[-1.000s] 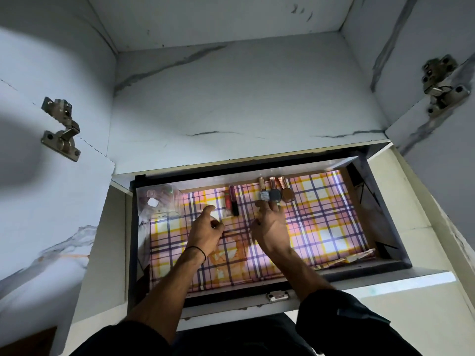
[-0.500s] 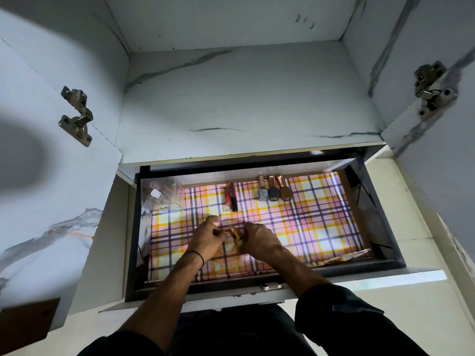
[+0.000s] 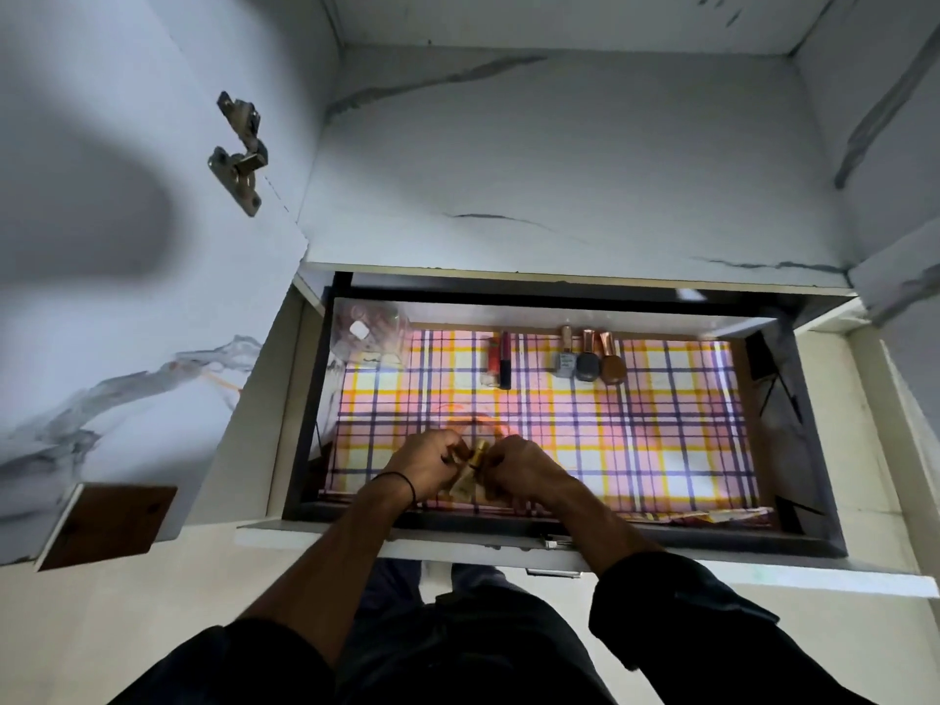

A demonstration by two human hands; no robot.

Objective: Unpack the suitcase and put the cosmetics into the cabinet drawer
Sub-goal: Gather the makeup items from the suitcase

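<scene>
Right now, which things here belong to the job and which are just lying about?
Part of the job: drawer, three nail polish bottles, two lipstick tubes, clear pouch, small gold item held by left hand and right hand.
Just there: checked liner, door hinge.

In the drawer [image 3: 686, 536], 3 bottles [image 3: 586, 366] line its upper edge, 2 tubes [image 3: 501, 358] left of them, a pouch [image 3: 371, 333] upper left; the left hand [image 3: 427, 465] and right hand [image 3: 524, 470] hold a small item [image 3: 475, 457] lower centre.
</scene>
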